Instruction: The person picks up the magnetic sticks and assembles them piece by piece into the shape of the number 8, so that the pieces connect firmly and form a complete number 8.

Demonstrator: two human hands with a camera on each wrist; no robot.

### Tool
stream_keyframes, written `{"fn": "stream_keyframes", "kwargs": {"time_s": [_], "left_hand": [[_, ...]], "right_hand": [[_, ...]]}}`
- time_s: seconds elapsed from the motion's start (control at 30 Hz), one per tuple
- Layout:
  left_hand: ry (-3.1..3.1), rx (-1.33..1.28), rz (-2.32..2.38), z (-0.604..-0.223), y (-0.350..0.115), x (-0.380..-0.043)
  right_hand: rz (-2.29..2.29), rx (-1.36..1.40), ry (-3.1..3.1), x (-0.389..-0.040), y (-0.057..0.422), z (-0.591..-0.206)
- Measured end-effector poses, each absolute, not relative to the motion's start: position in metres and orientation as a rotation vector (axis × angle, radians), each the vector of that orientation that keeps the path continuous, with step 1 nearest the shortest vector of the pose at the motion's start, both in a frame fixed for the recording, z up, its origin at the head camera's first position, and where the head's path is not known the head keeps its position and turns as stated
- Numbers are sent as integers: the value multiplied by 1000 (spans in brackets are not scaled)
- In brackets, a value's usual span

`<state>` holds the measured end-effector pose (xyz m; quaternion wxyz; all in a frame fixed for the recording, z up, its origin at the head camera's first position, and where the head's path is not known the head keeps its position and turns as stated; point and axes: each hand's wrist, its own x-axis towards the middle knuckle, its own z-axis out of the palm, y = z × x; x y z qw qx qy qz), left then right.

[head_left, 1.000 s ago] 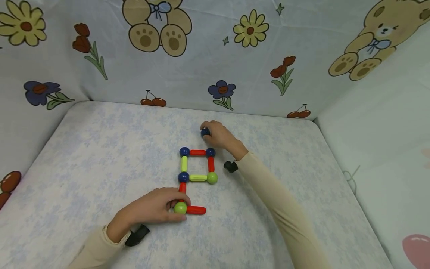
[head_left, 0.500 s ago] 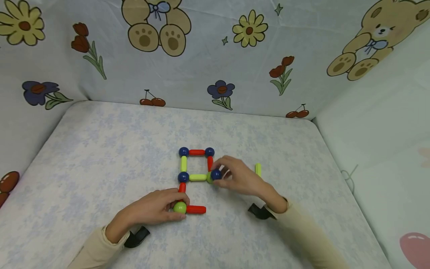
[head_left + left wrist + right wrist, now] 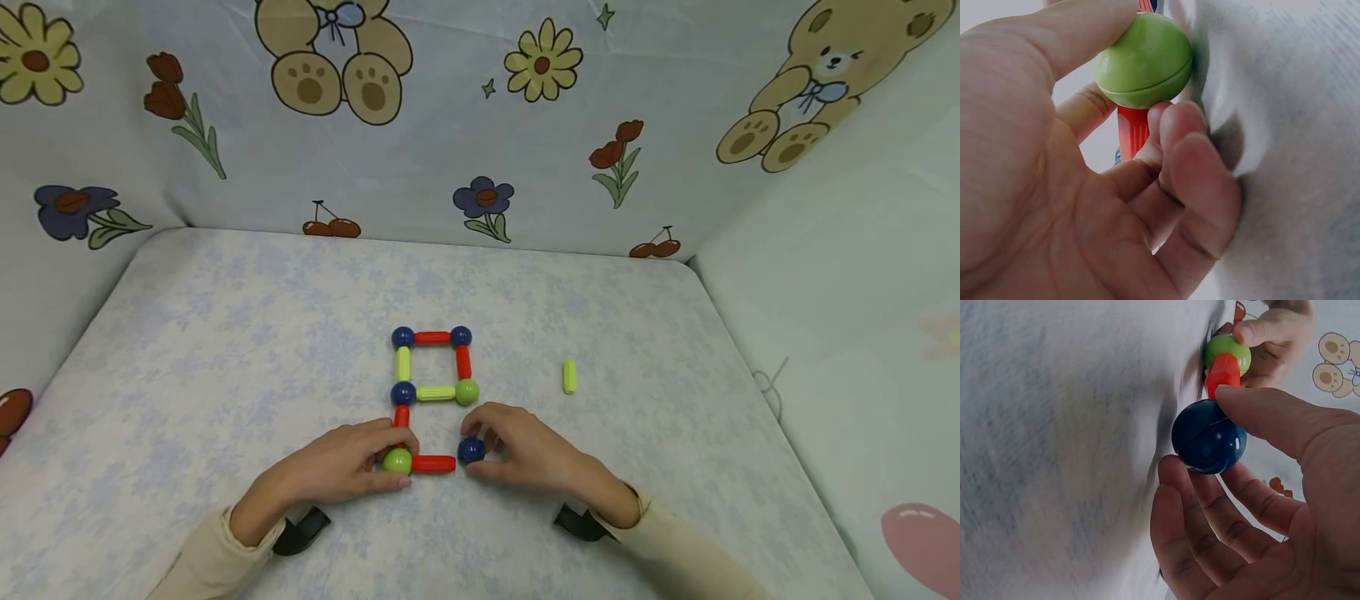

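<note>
My left hand (image 3: 345,462) holds a green ball (image 3: 397,462) between thumb and fingers at the lower left of the build. From that ball a red rod (image 3: 434,464) points right, and another red rod (image 3: 402,415) runs up to a blue ball (image 3: 403,393). My right hand (image 3: 532,450) pinches a loose blue ball (image 3: 471,450) right at the free end of the lower red rod. In the right wrist view this blue ball (image 3: 1209,437) sits between thumb and fingers, close to the red rod (image 3: 1223,375). The green ball (image 3: 1144,61) fills the left hand's grip in its wrist view.
Above the hands lies a square of rods and balls, with a green ball (image 3: 467,392) at its lower right corner and a red rod (image 3: 432,337) on top. A single yellow-green rod (image 3: 570,377) lies apart to the right on the patterned tabletop (image 3: 255,333).
My right hand has brought the blue ball from behind the square toward me, down to the lower red rod's end. The yellow-green rod came into view. My left hand keeps its hold.
</note>
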<state>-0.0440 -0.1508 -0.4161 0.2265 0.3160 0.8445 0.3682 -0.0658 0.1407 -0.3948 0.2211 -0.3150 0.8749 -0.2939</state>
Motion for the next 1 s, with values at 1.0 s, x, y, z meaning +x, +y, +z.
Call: {"fn": "stream_keyframes", "kwargs": {"time_s": [1.0], "left_hand": [[2649, 819, 895, -408, -133, -32]], "right_hand": [[-620, -353, 2908, -127, 243, -398]]}}
